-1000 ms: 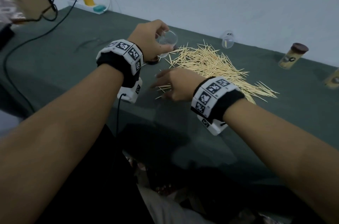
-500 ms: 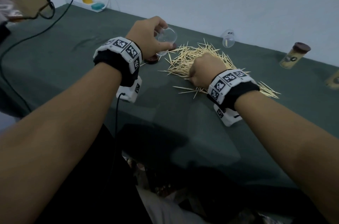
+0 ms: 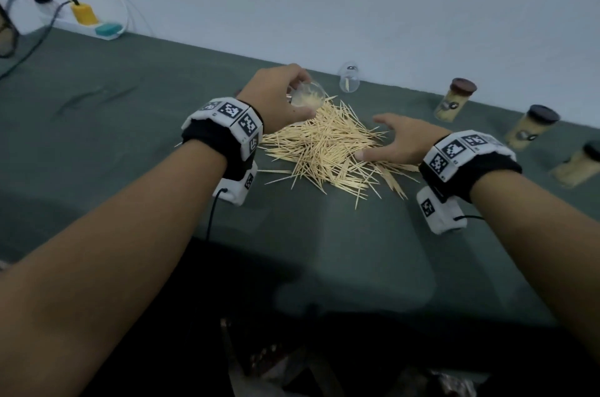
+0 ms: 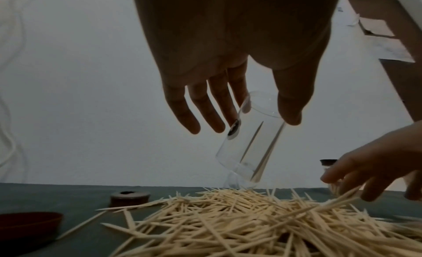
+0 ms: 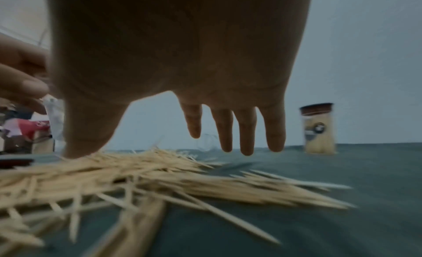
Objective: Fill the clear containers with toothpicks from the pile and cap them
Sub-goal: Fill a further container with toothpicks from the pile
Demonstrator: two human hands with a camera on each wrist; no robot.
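Holding the clear container (image 3: 306, 96) tilted above the toothpick pile's (image 3: 328, 149) eleven-o'clock edge, our left hand (image 3: 276, 97) pinches it between thumb and forefinger; two toothpicks show inside it. Our right hand (image 3: 402, 143) hovers spread, gripping nothing, at the pile's three o'clock, thumb touching sticks. Three capped, filled containers (image 3: 454, 99) stand toward two o'clock on the green table (image 3: 130, 143), and a brown cap (image 4: 130, 197) lies at nine.

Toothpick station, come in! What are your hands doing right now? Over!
Left hand grips clear container, few toothpicks inside, tilted over pile. Right hand open, thumb on the pile. Loose caps beside it; nothing in the way. Over.
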